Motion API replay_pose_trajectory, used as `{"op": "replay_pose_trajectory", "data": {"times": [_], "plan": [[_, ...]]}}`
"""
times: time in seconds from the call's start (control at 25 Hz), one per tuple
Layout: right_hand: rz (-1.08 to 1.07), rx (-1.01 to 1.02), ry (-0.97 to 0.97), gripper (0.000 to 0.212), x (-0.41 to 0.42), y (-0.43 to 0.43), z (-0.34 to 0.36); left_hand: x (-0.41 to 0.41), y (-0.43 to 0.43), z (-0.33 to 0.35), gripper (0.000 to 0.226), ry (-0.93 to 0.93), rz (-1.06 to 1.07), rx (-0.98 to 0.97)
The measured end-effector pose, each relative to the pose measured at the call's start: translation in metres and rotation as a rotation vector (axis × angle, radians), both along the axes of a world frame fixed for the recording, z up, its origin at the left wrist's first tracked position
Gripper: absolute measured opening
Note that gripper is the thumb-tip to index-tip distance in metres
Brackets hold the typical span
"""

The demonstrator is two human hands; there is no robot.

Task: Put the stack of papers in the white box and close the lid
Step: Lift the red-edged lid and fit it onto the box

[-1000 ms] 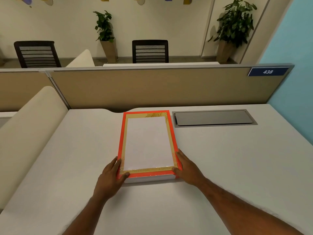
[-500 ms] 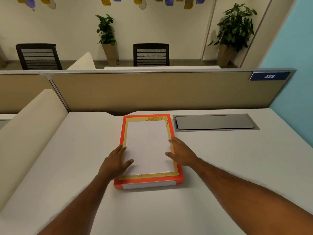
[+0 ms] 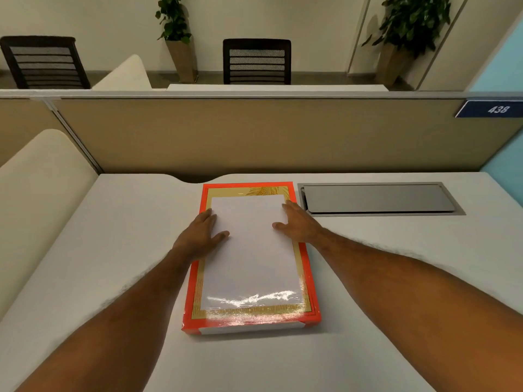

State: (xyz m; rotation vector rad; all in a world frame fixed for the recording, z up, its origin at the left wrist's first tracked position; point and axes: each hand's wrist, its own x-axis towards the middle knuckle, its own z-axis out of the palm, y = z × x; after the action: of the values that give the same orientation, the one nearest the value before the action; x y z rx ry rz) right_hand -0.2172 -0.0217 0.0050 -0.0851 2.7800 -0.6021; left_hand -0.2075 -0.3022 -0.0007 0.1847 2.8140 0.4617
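Note:
A flat box lies lengthwise in the middle of the desk. Its lid (image 3: 252, 258) has an orange-red border, a gold frame and a glossy white centre, and it sits down over the box. A strip of the white box (image 3: 249, 330) shows under the lid at the near end. My left hand (image 3: 198, 236) rests flat on the lid's left edge, fingers spread, thumb on the white centre. My right hand (image 3: 297, 224) lies flat on the right edge in the same way. Neither hand holds anything. No stack of papers is in view.
The box lies on a white desk (image 3: 382, 278). A grey metal cable hatch (image 3: 379, 198) is set flush in the desk right of the box. A beige partition (image 3: 254, 134) closes the far side, and a cream padded divider (image 3: 36, 193) runs along the left.
Both hands have slid from the box's near corners up along the lid to its far half. The lid now sits lower over the box.

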Motion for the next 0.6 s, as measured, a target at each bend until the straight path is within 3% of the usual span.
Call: {"op": "replay_pose_trajectory", "data": {"times": [0.28,0.6], "plan": [[0.009,0.024,0.038,0.079,0.006,0.004,-0.005,0.003,-0.003,-0.011,0.081,0.071,-0.039,-0.042],[-0.048,-0.147,0.185,0.076,0.120,-0.005,-0.030,0.093,0.006,-0.028,0.077,0.286,-0.044,0.112]]}}
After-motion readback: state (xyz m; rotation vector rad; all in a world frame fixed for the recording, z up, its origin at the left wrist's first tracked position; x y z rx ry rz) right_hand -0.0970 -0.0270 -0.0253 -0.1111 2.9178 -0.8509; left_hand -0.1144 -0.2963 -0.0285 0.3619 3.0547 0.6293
